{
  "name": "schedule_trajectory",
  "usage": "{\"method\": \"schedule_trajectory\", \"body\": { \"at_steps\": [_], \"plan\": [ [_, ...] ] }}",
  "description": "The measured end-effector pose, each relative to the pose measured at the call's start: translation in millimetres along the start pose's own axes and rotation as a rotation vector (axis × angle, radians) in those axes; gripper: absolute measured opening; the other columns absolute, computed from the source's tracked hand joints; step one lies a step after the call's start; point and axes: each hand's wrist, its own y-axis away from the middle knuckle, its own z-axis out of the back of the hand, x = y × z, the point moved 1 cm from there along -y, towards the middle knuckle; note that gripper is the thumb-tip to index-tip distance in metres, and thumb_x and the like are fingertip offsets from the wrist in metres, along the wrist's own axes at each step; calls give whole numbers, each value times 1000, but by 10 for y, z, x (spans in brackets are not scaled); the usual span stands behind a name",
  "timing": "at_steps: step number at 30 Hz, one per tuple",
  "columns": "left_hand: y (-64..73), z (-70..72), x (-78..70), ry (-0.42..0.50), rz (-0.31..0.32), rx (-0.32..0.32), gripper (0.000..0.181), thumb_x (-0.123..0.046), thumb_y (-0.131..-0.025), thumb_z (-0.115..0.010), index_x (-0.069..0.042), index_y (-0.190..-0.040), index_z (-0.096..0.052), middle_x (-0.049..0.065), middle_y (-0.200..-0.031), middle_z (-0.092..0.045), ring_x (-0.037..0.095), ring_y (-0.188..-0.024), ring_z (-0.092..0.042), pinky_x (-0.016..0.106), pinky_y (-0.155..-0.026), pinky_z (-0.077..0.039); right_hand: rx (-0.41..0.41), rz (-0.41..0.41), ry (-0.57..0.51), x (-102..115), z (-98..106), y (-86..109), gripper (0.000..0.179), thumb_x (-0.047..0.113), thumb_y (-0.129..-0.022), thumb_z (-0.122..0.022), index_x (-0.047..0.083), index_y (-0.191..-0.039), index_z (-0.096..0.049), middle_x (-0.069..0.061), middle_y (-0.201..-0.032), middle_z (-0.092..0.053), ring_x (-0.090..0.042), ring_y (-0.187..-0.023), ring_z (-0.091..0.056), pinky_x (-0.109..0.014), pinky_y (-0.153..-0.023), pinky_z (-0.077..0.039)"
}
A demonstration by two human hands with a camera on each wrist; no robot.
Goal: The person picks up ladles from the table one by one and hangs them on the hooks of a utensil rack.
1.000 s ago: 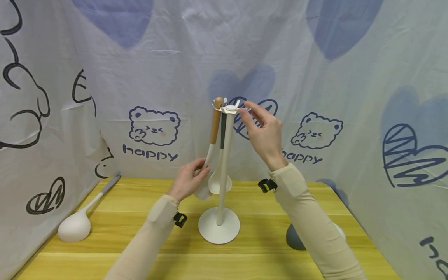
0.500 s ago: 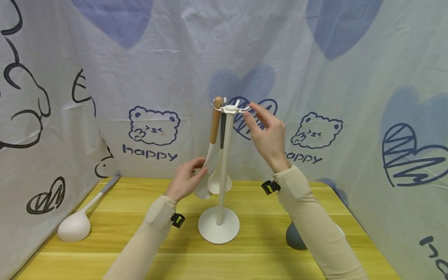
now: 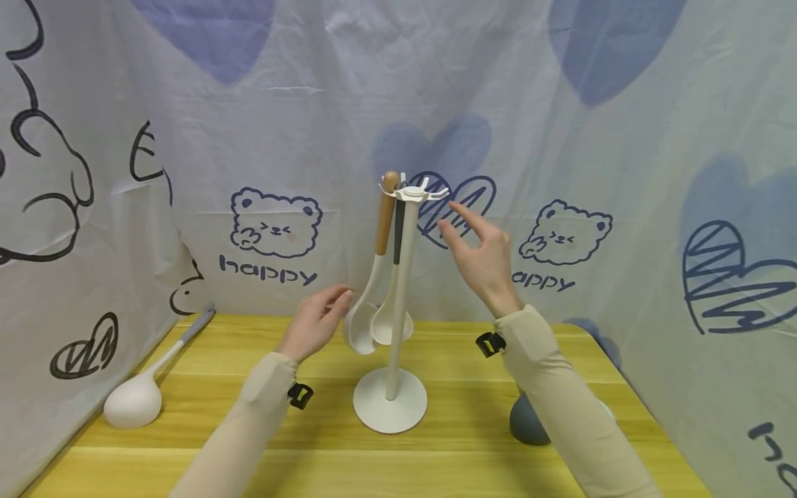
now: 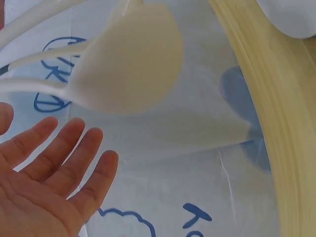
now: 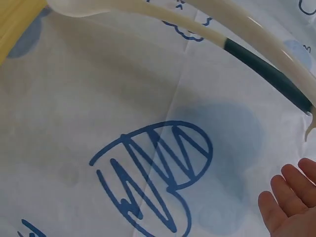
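A white utensil stand (image 3: pixel 405 283) rises from a round base, with a crown of hooks on top. From its left side hangs a wooden-handled white ladle (image 3: pixel 361 328). Beside it hangs a dark-handled ladle (image 3: pixel 382 325) with a pale bowl, partly behind the pole. My left hand (image 3: pixel 311 325) is just left of the wooden-handled ladle; in the left wrist view its fingers (image 4: pixel 86 153) are spread, apart from the bowl. To the right of the hooks, and a little below them, my right hand (image 3: pixel 486 259) holds nothing, thumb and forefinger parted.
A white ladle with a grey handle (image 3: pixel 133 401) lies at the table's left. On the right, a dark rounded utensil head (image 3: pixel 528 423) and something pale are partly covered by my right forearm. A printed cloth (image 3: pixel 336 138) encloses the wooden table.
My left hand has let go of the wooden-handled ladle and drawn back left. My right hand has moved away from the hooks, to the right and down. The ladle stays hanging.
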Motion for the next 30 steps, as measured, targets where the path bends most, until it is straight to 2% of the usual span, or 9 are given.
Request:
{"method": "schedule_trajectory", "body": {
  "at_steps": [5, 9, 17, 22, 30],
  "plan": [
    [17, 77, 69, -10, 11, -9, 47, -40, -105, -42, -7, -134, -57, 17, -134, -61, 35, -120, -60, 52, -99, -51, 68, -52, 51, -157, -25, 133, 53, 51, -93, -62, 22, -137, -58, -3, -143, -56, -23, -136, -49, -45, -114, -37],
    [48, 129, 136, -25, 16, -14, 49, -42, -105, -41, -6, -135, -57, 17, -135, -60, 37, -121, -59, 53, -99, -50, 116, -57, 77, -294, -67, 246, 54, 51, -93, -62, 21, -138, -57, -3, -143, -56, -25, -136, -48, -47, -114, -37],
    [128, 187, 209, -50, 35, -5, 49, -43, -105, -41, -6, -134, -57, 16, -134, -61, 35, -122, -59, 53, -100, -50, 164, -101, 79, -448, -107, 401, 56, 52, -94, -60, 20, -139, -56, -5, -145, -54, -26, -137, -47, -48, -115, -36],
    [197, 196, 254, -58, 70, 0, 49, -43, -104, -43, -8, -136, -56, 15, -135, -60, 34, -122, -58, 52, -101, -49, 181, -114, 73, -509, -129, 476, 56, 51, -94, -60, 18, -139, -56, -5, -145, -54, -27, -137, -46, -48, -115, -36],
    [315, 236, 350, -62, 73, -3, 39, -35, -103, -50, -11, -132, -59, 12, -132, -62, 31, -121, -58, 50, -101, -50, 198, -169, 74, -670, -122, 619, 57, 52, -93, -60, 18, -138, -56, -8, -146, -53, -28, -138, -46, -50, -115, -35]
  ]
}}
